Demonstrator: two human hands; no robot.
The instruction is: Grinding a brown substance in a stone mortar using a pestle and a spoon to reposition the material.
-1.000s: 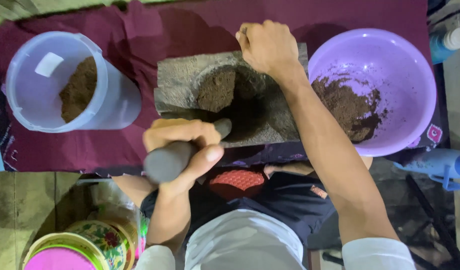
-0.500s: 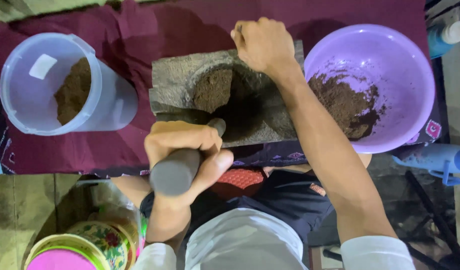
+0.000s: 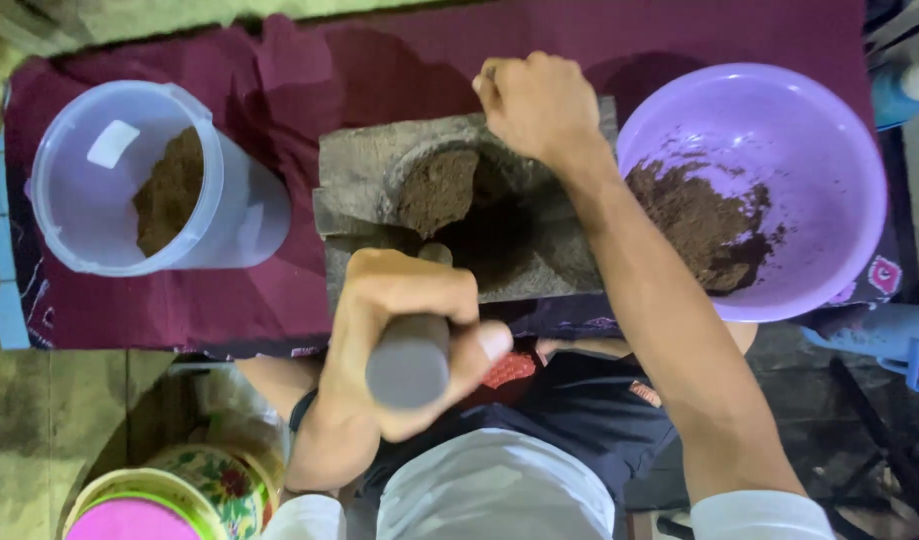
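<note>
Far left, clear plastic tub (image 3: pixel 130 180) part-filled with brown powder. Centre, left hand (image 3: pixel 400 340) with fingers (image 3: pixel 420 290) clenched round grey pestle (image 3: pixel 410 355), tip in stone mortar (image 3: pixel 460 205). Right hand (image 3: pixel 535 105) gripping mortar's far rim, fingers curled. Purple bowl (image 3: pixel 830 140) rightmost.

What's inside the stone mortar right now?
The stone mortar holds a mound of brown powder on its left side. The pestle tip and bowl bottom are in shadow, unseen.

A maroon cloth (image 3: pixel 310 90) carries stone mortar (image 3: pixel 365 170), tub (image 3: pixel 230 215), bowl (image 3: pixel 840 150).
</note>
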